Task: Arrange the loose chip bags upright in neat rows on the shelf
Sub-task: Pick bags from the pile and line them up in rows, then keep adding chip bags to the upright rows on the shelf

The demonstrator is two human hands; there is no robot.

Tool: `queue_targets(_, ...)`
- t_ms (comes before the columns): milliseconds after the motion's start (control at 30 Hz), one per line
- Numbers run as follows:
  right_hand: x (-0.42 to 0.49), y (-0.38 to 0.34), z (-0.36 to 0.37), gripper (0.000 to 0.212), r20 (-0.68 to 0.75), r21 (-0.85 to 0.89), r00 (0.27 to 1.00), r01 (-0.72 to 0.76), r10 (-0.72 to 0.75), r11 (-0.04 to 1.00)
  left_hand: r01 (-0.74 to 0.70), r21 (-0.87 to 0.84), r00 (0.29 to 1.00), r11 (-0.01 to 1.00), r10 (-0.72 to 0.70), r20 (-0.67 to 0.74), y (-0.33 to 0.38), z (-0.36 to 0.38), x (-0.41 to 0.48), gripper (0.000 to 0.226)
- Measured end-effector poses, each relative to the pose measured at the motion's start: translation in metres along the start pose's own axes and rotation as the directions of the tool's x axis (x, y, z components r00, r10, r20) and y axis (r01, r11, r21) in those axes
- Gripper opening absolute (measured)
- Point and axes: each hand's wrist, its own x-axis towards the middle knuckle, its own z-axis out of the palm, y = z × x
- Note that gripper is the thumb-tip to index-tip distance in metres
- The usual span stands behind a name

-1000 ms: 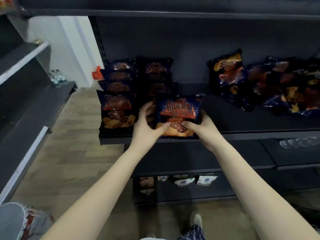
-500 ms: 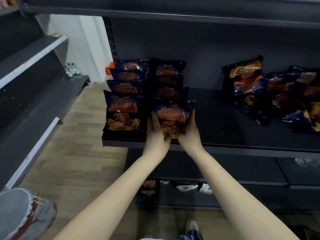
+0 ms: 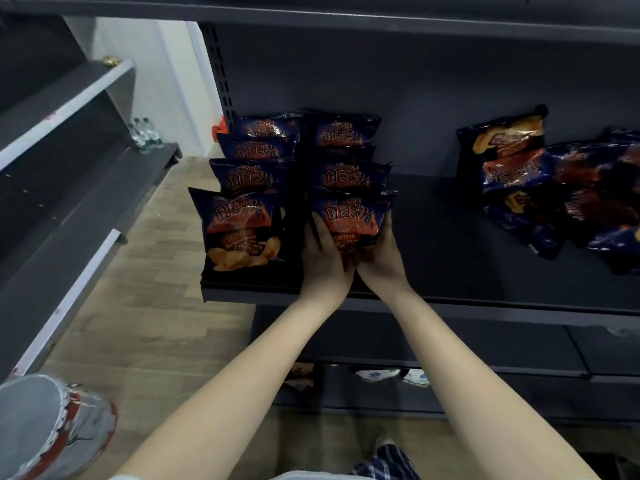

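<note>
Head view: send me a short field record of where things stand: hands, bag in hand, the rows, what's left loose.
left hand: holds the front bag's left side
right hand: holds its right side
front bag: upright, at the head of the right row, near the front edge of the shelf
left row: four bags upright, one behind another
right row: upright bags behind the front bag; count unclear
loose pile: jumbled bags further right on the shelf, apart from the rows
</note>
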Motion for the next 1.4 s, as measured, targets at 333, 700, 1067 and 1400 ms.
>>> queue_targets(333, -0.037, -0.011, -0.005, 0.099, -0.238, -0.026, 0.961, 0.139, -0.141, 0.99, -0.264, 0.017, 0.953, 0.964, 0.263, -0.153, 0.0, -0.014, -0.021, 0.094)
queue_targets(700, -0.063, -0.064, 0.06, 0.062, -0.203, -0.107, 0.818, 0.528, -0.538, 0.843, -0.194, 0.024, 0.884, 0.981, 0.185, -0.429, -0.031, -0.092, -0.03, 0.08)
queue_targets(1067, -0.065, -0.063, 0.109, 0.07, 0.106, -0.076, 0.962, 0.259, -0.251, 0.963, 0.085, -0.289, 0.989, 0.953, -0.117, -0.093, -0.092, -0.123, -0.009, 0.072)
queue_targets(1400, -0.065, -0.064, 0.102, 0.066, 0.072, -0.069, 0.956, 0.288, -0.283, 0.955, 0.055, -0.237, 0.961, 0.97, -0.116, -0.252, -0.077, -0.122, -0.006, 0.081)
